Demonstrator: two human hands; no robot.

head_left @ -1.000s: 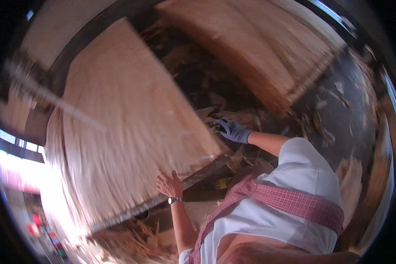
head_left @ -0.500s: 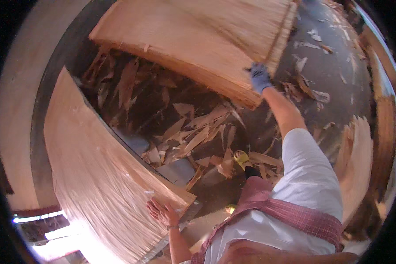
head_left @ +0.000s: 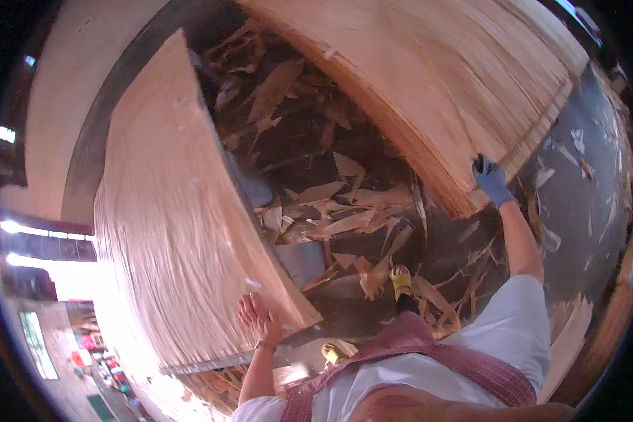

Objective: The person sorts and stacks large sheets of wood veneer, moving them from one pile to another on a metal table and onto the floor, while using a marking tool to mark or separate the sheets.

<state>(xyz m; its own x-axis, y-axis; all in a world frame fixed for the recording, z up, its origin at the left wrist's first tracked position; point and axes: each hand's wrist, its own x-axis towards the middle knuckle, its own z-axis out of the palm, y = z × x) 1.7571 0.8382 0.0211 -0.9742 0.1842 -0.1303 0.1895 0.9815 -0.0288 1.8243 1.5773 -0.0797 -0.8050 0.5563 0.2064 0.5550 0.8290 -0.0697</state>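
Observation:
My bare left hand (head_left: 259, 321) lies flat, fingers spread, on the near end of a pale wood veneer sheet (head_left: 169, 204) with a rippled surface, on the left. At the right, my right hand (head_left: 492, 181) wears a blue-grey glove with dark fingertips. It is closed at the near corner of a thick stack of veneer sheets (head_left: 415, 77), seemingly on the top sheet's edge. A thin crease in that top sheet runs up to the glove. The undersides of the gloved fingers are hidden.
Torn veneer scraps (head_left: 359, 211) litter the dark floor between the two stacks. A grey flat piece (head_left: 301, 264) lies beside the left sheet. My feet in yellow sandals (head_left: 401, 280) stand among the scraps. More veneer pieces (head_left: 570, 337) are at the far right.
The view has swung left, so both stacks appear shifted rightward. My left hand stays flat on the left veneer; my right hand remains at the right stack's near corner.

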